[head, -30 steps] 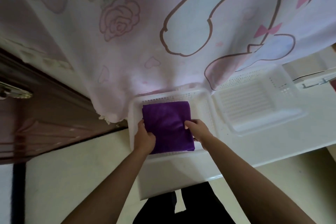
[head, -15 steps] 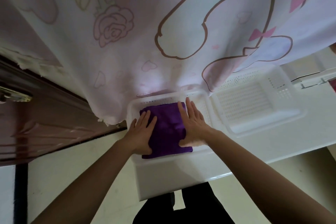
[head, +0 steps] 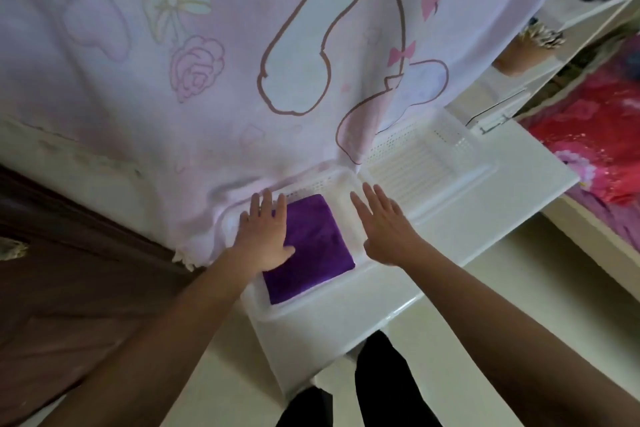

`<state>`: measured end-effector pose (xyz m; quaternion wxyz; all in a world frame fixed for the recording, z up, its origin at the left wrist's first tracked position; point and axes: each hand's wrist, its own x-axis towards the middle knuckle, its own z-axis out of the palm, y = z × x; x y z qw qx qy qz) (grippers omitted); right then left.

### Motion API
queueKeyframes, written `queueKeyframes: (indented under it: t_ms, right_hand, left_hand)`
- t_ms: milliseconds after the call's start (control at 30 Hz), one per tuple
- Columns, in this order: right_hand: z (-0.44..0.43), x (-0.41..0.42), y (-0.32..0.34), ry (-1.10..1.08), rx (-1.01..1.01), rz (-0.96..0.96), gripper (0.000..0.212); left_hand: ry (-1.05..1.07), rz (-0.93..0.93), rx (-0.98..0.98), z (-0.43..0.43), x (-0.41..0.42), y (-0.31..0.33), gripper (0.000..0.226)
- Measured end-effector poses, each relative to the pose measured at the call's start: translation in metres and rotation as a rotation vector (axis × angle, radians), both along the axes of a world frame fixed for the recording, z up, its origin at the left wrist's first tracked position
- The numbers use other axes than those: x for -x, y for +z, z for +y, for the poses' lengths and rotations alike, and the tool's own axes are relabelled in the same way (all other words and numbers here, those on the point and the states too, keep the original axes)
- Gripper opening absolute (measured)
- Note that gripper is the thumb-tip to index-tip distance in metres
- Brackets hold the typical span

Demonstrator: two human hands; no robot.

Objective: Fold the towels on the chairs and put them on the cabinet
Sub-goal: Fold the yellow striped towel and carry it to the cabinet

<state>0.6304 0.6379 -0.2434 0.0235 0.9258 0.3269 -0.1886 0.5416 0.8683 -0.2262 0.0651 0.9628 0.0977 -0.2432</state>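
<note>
- head view: the towel (head: 313, 253), folded to a purple square, lies flat in the near basket (head: 311, 310) on the cabinet (head: 519, 191).
- our left hand (head: 265, 236) lies palm down on the towel's left part, fingers straight and close together, gripping nothing.
- our right hand (head: 384, 229) is spread wide with straight fingers and holds nothing. it is over the basket's right side, off the towel, and we cannot tell whether it touches the rim.
- we judge the step to be settling the towel in the basket, and it looks nearly done.
- to do it well, we press with the flat palm, not the fingertips, and stroke outward from the middle so no layer bunches.
- we lift the left hand straight up, so the soft top layer does not drag and open the fold.
- the curtain (head: 207, 80) hangs down to the basket's far rim; we take care it does not catch.
- a second basket (head: 426, 156) stands just beside it, to the right.
</note>
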Motion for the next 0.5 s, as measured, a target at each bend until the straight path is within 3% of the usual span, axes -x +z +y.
queueKeyframes:
  t_ms: [100, 233, 500]
  right_hand:
    - [-0.041, 0.008, 0.038, -0.182, -0.134, -0.156, 0.089]
    - [-0.109, 0.016, 0.1, -0.379, -0.277, -0.468, 0.08]
    - [-0.322, 0.088, 0.222, -0.599, -0.269, -0.879, 0.079]
  left_hand:
    - [-0.064, -0.401, -0.018, -0.024, -0.017, 0.043, 0.073]
    - [-0.143, -0.74, -0.003, -0.081, -0.044, 0.115, 0.074]
    - [-0.449, -1.097, 0.035, -0.287, -0.047, 0.233, 0.074]
